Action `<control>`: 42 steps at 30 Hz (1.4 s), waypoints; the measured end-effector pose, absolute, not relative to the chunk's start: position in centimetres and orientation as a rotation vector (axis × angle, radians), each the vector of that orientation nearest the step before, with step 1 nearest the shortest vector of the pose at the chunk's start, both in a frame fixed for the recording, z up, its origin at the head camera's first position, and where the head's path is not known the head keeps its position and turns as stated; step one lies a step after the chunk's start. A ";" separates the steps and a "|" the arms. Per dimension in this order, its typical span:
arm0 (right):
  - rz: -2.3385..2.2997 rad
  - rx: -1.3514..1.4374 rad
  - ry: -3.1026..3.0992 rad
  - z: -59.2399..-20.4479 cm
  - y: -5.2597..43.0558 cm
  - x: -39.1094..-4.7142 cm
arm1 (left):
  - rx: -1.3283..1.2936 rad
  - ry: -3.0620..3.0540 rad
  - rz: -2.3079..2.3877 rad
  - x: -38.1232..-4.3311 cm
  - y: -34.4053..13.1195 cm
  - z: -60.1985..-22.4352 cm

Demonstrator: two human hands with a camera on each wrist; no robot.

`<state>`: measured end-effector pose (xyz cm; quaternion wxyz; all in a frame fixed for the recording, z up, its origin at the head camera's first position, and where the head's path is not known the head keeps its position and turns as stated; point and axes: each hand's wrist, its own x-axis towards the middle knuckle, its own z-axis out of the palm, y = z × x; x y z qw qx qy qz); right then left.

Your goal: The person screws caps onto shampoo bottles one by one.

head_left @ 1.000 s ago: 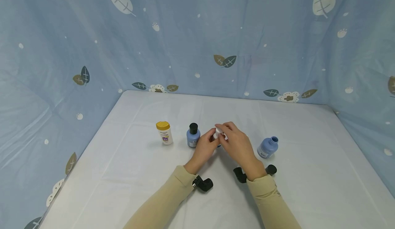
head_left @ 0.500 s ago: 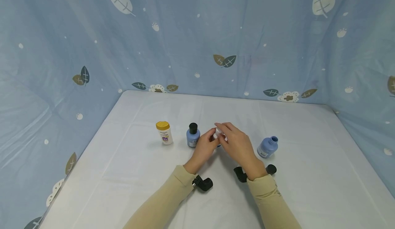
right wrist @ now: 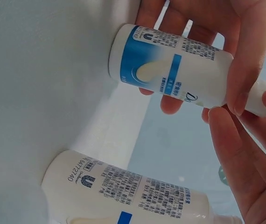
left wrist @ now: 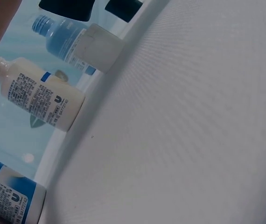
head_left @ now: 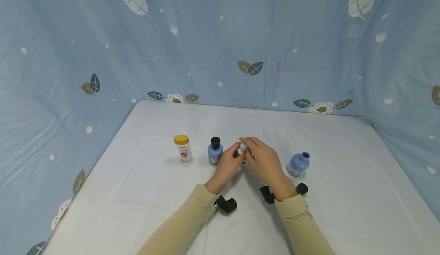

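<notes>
Fingers [right wrist: 171,105] of the left hand [head_left: 227,166] curl round a white bottle [right wrist: 156,70], which stands near the middle of the head view, mostly hidden; just right of that, the right hand [head_left: 264,162] pinches its white cap [head_left: 242,147]. The bottle looks like light, fairly stiff plastic, smooth enough to slip but unlikely to break; its broad body seems the best hold, with thumb and fingertips for the cap.

Beneath, a pale, faintly creased table [head_left: 117,213] fills the lower frame. From centre left stand a yellow-topped bottle [head_left: 183,149] and a black-capped blue bottle [head_left: 215,154]; at centre right, an open blue bottle [head_left: 298,164]. A leaf-patterned blue curtain [head_left: 206,37] spans the upper frame.
</notes>
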<state>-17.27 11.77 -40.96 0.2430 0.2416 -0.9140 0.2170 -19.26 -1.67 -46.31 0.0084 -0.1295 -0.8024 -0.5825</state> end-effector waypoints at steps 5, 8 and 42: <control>0.634 0.581 -2.512 -40.8 11.7 -17.3 | -0.424 -2.479 -1.854 -19.2 -1.7 -46.3; 0.655 0.545 -2.504 -40.8 11.6 -17.4 | -0.438 -2.463 -1.865 -19.2 -1.7 -46.4; 0.606 0.591 -2.532 -40.8 11.5 -17.2 | -0.390 -2.524 -1.819 -19.2 -1.7 -46.1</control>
